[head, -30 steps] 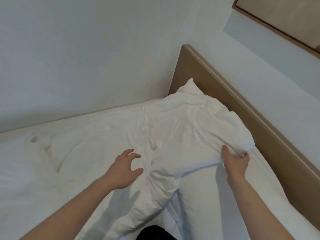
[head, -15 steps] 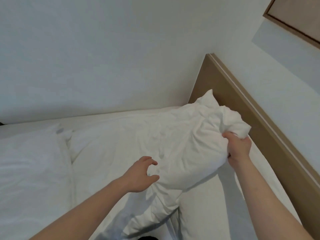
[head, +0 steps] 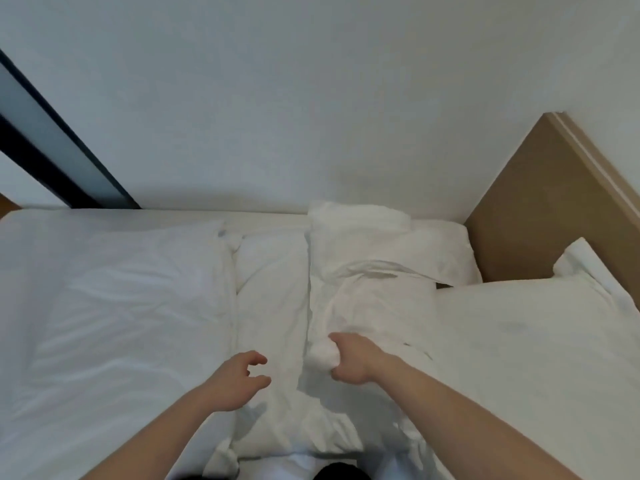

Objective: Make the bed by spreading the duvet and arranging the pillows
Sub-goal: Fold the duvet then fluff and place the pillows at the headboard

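The bed (head: 270,220) ran along the white wall (head: 311,98) at its far edge, with the wooden headboard (head: 526,216) closing off its right end; the two met in the far right corner, so nothing could go further that way. Open room lay leftward, where the duvet (head: 114,306) covered the left half of the bed out to its left edge. A dark frame (head: 59,157) slanted down the wall at the far left corner.

A crumpled white pillow (head: 367,271) lay across the middle of the bed, its far end near the wall edge. A second pillow (head: 533,341) lay just beside it at the right end, its far corner touching the headboard.

The right hand (head: 349,358) reached forward, forearm angled in from the lower right, fingers curled tight around a bunched corner of the crumpled pillow. The left hand (head: 239,379) hovered just left of it above the white cloth, fingers spread and loosely bent, gripping nothing.
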Demonstrator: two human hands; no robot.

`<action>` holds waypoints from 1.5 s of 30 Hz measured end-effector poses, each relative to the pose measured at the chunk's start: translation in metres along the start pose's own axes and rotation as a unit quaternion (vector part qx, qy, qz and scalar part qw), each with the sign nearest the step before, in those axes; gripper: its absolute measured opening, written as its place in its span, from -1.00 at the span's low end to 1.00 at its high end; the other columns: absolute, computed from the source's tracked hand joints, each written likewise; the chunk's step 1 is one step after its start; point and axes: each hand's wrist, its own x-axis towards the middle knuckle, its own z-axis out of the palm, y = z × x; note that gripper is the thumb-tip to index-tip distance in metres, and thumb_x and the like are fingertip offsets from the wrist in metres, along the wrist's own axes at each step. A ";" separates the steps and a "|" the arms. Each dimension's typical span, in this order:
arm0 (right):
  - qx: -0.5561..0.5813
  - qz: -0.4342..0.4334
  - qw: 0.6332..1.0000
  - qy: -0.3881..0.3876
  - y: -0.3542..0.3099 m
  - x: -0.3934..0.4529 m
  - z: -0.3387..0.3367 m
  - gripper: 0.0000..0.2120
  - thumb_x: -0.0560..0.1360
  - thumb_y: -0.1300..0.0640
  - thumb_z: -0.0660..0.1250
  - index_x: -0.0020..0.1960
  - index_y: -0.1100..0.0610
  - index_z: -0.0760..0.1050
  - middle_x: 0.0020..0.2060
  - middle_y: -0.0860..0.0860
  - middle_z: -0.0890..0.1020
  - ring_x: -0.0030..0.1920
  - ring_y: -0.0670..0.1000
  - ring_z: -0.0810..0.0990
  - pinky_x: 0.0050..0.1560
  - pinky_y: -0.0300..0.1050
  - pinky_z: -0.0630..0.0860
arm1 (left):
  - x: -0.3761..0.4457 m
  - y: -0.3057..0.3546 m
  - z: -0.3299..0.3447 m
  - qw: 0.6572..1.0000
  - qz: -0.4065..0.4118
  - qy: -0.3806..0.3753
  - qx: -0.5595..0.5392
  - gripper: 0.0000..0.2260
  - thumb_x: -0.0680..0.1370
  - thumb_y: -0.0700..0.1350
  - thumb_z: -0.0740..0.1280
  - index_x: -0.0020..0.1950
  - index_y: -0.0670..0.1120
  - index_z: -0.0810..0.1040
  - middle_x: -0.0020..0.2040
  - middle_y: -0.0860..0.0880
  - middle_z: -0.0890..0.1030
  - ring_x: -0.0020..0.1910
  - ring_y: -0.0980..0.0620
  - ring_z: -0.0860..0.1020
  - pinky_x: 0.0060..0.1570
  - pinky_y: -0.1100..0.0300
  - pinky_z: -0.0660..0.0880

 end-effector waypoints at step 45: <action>0.242 0.337 0.910 -0.015 -0.239 0.201 0.271 0.12 0.36 -0.13 0.56 0.63 0.11 -0.09 0.29 0.16 0.53 0.15 0.23 0.65 0.13 0.06 0.62 | 0.011 -0.529 -0.153 0.926 -0.351 0.111 -0.080 -0.32 0.50 0.20 0.44 0.44 -0.18 0.36 0.32 -0.18 0.55 0.28 -0.22 0.54 0.20 0.01 0.48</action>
